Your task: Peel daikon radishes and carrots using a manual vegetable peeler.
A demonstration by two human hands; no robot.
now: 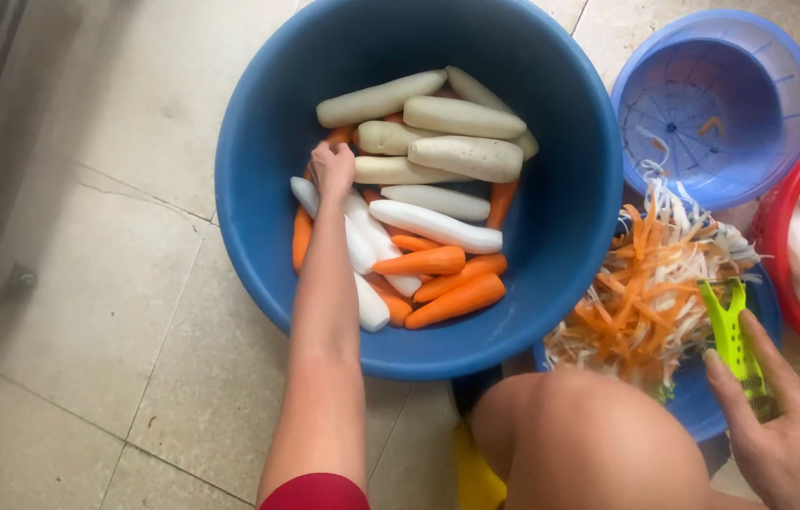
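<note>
Pale stone floor tiles (88, 283) fill the view from above, where a person crouches among plastic tubs. At centre sits a big blue basin (258, 189) holding peeled white radishes (437, 225) and orange carrots (456, 300), heaped together. The left hand (332, 168) reaches into the basin, fingers curled down among the vegetables at the pile's left edge; whether it has closed on one cannot be told. The right hand (782, 444), at lower right, grips a lime-green peeler (732, 340) between thumb and fingers, its blade end pointing at a heap of orange and white shavings (650, 293) lying in a blue bowl (702, 406) beside a bare knee (589, 434). A round blue strainer basket (777, 113) stands at upper right, nearly empty, and a red basket (777, 246) with more white radishes shows at the right edge. Picking well here seems to mean taking one root by its end, so the heap stays put. No packages, labels or signs are visible.
</note>
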